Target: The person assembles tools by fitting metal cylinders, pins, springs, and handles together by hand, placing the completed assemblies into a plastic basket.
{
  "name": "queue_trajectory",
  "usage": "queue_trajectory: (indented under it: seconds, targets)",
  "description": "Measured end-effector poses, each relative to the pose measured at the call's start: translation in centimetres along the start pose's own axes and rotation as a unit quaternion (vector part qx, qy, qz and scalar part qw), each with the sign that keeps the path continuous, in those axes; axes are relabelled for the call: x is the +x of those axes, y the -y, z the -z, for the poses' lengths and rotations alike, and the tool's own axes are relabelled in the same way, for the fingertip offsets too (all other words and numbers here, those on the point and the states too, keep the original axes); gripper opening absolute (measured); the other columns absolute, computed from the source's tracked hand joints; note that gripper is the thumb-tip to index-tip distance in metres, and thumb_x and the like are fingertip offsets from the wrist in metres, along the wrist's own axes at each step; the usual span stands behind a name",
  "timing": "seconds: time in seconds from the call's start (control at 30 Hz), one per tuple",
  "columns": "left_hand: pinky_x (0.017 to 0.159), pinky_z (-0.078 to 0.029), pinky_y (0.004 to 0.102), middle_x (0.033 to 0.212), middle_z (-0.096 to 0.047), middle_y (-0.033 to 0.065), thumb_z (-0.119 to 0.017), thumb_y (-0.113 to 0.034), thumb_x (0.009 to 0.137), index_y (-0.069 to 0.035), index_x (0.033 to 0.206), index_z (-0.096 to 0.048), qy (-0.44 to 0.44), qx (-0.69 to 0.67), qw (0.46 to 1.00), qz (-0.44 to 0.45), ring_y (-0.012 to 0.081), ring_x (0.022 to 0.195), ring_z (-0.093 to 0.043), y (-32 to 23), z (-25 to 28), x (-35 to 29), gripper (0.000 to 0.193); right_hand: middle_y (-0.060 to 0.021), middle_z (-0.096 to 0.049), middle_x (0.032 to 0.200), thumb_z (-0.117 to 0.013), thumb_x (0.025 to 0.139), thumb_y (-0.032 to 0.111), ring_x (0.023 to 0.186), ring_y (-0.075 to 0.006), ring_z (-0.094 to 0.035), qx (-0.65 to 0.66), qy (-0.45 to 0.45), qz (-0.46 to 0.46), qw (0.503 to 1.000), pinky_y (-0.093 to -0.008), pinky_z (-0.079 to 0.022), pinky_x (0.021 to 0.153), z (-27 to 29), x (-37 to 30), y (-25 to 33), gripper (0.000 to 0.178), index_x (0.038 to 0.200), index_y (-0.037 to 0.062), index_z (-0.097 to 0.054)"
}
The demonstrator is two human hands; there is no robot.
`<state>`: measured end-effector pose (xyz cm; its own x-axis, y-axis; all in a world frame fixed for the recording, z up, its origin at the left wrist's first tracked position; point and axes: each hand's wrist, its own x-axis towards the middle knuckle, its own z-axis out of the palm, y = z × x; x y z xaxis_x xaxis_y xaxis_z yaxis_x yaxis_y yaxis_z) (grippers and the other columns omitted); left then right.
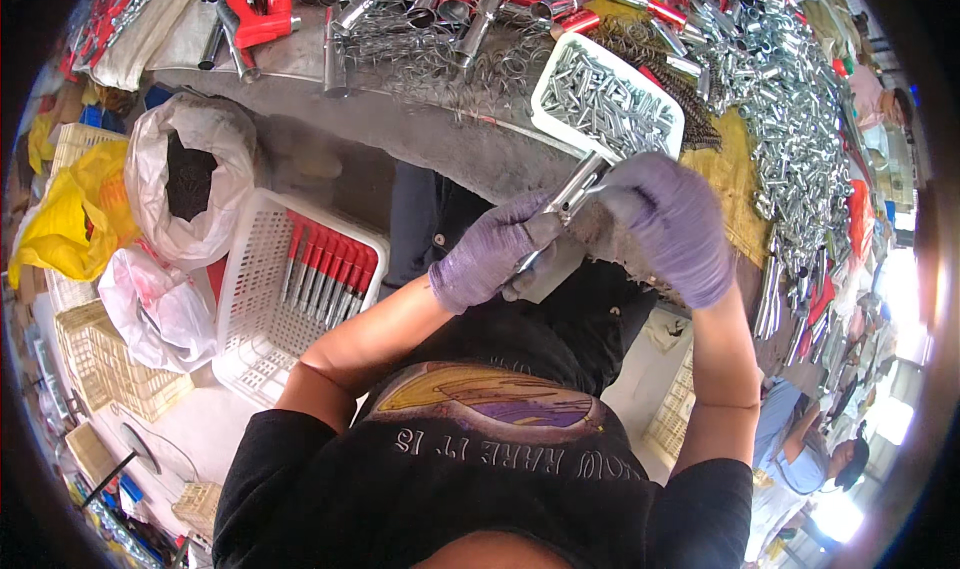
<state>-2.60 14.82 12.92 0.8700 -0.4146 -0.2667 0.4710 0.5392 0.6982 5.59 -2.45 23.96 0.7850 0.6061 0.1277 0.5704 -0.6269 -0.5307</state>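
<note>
My left hand (487,253), in a purple knitted glove with grey fingertips, is closed around a shiny silver metal tube (573,191) with a slot in its side. The tube slants from lower left to upper right in front of my body. My gloved right hand (677,224) is at the tube's side, thumb and fingers pinched together. What lies in that pinch, if anything, is hidden. Just beyond both hands, a white plastic tray (549,119) at the bench edge holds many small silver metal pieces (605,91).
The grey bench (430,129) carries heaped chrome tubes, red-handled parts (262,21), wire springs (690,109) and a silver parts pile (790,159). At left stand a white crate (255,344) with red-and-silver tools and an open sack (150,184). Another person (800,449) is at lower right.
</note>
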Motion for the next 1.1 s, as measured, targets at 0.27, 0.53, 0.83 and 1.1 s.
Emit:
queue_trajectory:
  seconds: [0.27,0.53,0.83,1.1]
  targets:
    - [0.039,-0.037,0.0183,0.068,-0.054,-0.0007,-0.057,-0.028,0.092,-0.005,0.11,-0.056,-0.03,0.011,0.999,0.005,0.0048,0.047,-0.048,-0.1,-0.8,0.2,0.03,-0.007,-0.061,0.085,-0.063,0.076,0.02,0.078,-0.0274,-0.062,-0.229,0.026,0.082,0.97,-0.0402,-0.049,0.065,-2.7,-1.7,0.2,0.017,0.088,0.0093,-0.058]
    - [0.058,-0.047,0.0233,0.083,-0.062,0.0051,-0.06,-0.03,0.09,-0.006,0.13,-0.046,-0.076,0.19,0.973,-0.105,0.011,0.068,-0.06,2.2,-0.7,0.8,0.048,-0.0069,-0.059,0.097,-0.065,0.069,0.022,0.092,-0.0249,-0.059,-0.276,-0.007,0.142,0.951,-0.0414,-0.047,0.078,-1.6,-1.2,1.1,0.029,0.095,0.0106,-0.06]
    - [0.067,-0.051,0.0353,0.081,-0.064,0.0164,-0.062,-0.037,0.085,-0.011,0.113,-0.057,0.007,0.485,0.857,-0.173,0.0312,0.078,-0.065,-1.0,-0.8,-0.5,0.039,-0.0135,-0.062,0.089,-0.07,0.071,0.034,0.091,-0.031,-0.061,-0.106,0.251,-0.07,0.96,-0.0405,-0.047,0.079,2.3,-2.7,-0.4,0.04,0.104,0.0117,-0.062]
    - [0.078,-0.049,0.0372,0.097,-0.062,0.0186,-0.058,-0.044,0.086,-0.008,0.121,-0.05,0.106,0.412,0.902,-0.08,0.0329,0.091,-0.063,-1.5,-0.1,-1.0,0.051,-0.0126,-0.063,0.091,-0.069,0.074,0.037,0.09,-0.0321,-0.061,-0.032,0.261,-0.047,0.964,-0.0402,-0.048,0.079,2.0,-2.5,0.6,0.037,0.102,0.0133,-0.064]
